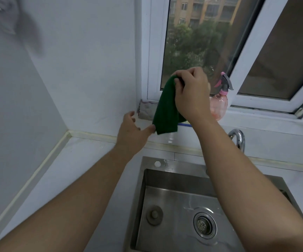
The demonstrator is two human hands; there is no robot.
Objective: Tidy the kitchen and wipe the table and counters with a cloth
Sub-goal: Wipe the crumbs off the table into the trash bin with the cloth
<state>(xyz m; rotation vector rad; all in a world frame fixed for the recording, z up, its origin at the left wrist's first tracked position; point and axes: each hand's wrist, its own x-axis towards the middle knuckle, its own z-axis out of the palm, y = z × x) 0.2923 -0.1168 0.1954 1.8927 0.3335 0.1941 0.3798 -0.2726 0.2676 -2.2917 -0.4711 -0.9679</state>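
Observation:
A dark green cloth (166, 108) hangs in the air in front of the window sill, above the back of the counter. My right hand (192, 95) grips its top edge with curled fingers. My left hand (133, 130) is lower and to the left, fingers spread, with a fingertip touching the cloth's bottom left corner. Under both arms lies the white counter (85, 160).
A steel sink (183, 200) with a drain and a plug sits below my arms, its chrome tap (238, 138) at the right. On the sill stand a pink spray bottle (221, 99) and a pale rag (147, 110). The window sash (252, 57) swings inward.

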